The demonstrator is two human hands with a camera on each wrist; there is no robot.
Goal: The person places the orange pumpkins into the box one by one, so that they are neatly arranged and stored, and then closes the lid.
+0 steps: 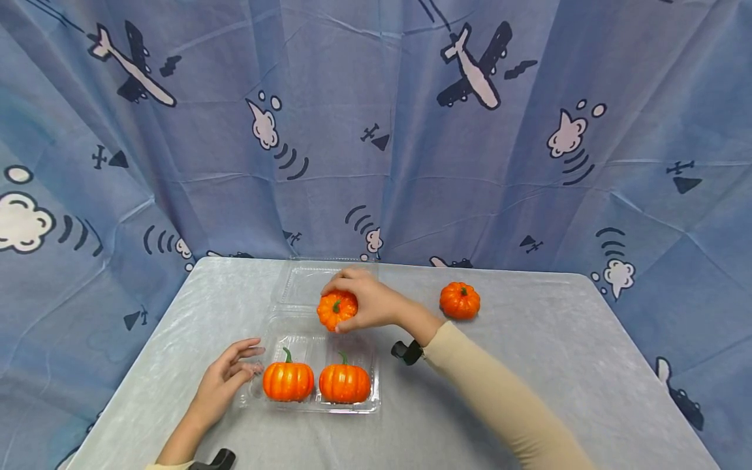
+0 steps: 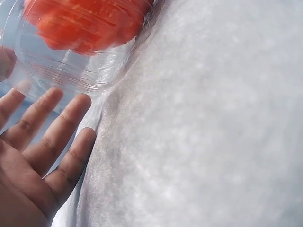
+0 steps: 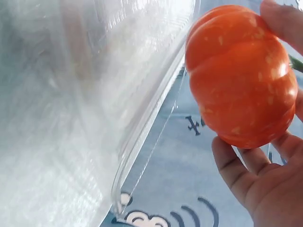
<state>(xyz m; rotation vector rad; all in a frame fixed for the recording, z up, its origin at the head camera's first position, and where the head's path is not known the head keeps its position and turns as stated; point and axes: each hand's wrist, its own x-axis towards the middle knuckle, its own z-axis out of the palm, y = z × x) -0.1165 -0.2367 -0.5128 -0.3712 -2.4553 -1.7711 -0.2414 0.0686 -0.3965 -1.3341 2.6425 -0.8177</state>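
My right hand [image 1: 367,300] grips a small orange pumpkin [image 1: 337,311], thumb on one side and fingers on the other. It is held over the back part of a clear plastic clamshell container [image 1: 317,408]. Two more pumpkins sit side by side in the container's front compartments, a left pumpkin [image 1: 288,382] and a right pumpkin [image 1: 344,384], green stems up. Beside the container's left wall is my left hand [image 1: 220,382], its fingertips right at the clear plastic. In the left wrist view its fingers [image 2: 61,127] are spread and nearly straight.
A fourth pumpkin [image 1: 460,300] lies on the table's back right. The container's clear lid [image 1: 299,285] is folded back, flat toward the far edge. A whitish cloth covers the table [image 1: 529,365]. Behind it hangs a blue curtain [image 1: 329,130] printed with airplanes.
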